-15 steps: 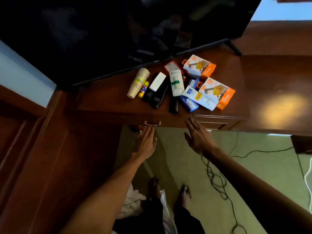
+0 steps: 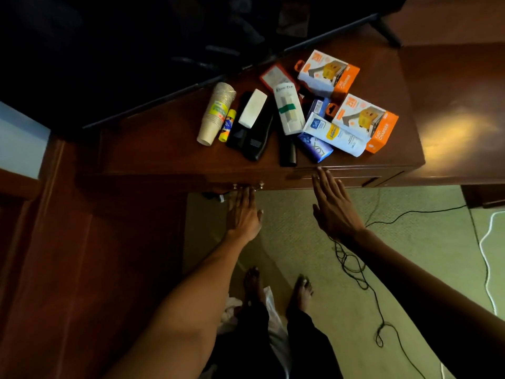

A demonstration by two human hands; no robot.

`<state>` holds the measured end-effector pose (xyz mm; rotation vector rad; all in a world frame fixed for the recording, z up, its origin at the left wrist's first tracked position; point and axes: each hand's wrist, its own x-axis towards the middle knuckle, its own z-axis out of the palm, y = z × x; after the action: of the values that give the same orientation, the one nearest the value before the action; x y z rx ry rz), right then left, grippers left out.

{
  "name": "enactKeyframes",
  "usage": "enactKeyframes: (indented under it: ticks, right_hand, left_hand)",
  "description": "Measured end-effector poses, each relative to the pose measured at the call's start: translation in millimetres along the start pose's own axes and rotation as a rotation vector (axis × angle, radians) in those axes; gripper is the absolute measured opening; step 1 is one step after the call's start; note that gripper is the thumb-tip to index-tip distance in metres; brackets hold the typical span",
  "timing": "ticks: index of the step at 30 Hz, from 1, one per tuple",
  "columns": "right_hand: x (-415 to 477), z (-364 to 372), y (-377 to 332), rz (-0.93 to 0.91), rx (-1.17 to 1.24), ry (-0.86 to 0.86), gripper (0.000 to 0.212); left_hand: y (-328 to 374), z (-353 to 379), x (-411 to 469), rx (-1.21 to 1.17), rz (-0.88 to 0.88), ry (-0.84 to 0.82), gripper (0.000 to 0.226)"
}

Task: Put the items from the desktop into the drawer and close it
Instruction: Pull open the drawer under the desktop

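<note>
Several items lie on the dark wooden desktop point(image 2: 169, 157): a stack of paper cups point(image 2: 216, 114), a yellow glue stick point(image 2: 227, 125), black devices with a white block point(image 2: 252, 108) on top, a white tube point(image 2: 334, 134), and two orange-and-white charger boxes point(image 2: 328, 73) point(image 2: 366, 122). The drawer front point(image 2: 273, 180) under the desk edge is shut. My left hand point(image 2: 244, 212) reaches up with its fingertips at the drawer's metal handle point(image 2: 247, 186). My right hand point(image 2: 332, 205) is flat, fingers apart, its tips touching the desk's front edge. Neither hand holds anything.
A large dark screen point(image 2: 136, 50) stands at the back of the desk. A wooden cabinet point(image 2: 82, 255) is to the left. Black cables point(image 2: 355, 269) trail over the green carpet by my bare feet point(image 2: 300, 291). A white cord point(image 2: 486, 242) lies at right.
Both hands have moved slightly up toward the desk: the left hand's fingertips now meet the drawer handle, and the right hand's fingertips reach the desk edge.
</note>
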<state>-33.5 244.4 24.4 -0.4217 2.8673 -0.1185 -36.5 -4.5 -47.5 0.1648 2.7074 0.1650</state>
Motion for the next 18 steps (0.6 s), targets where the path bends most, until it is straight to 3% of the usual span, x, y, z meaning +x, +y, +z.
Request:
enactKeyframes:
  ticks: [18]
  right_hand:
    - [-4, 4, 6, -0.042, -0.003, -0.003, 0.076]
  left_hand:
    - [6, 6, -51, -0.031, 0.008, -0.074, 0.101]
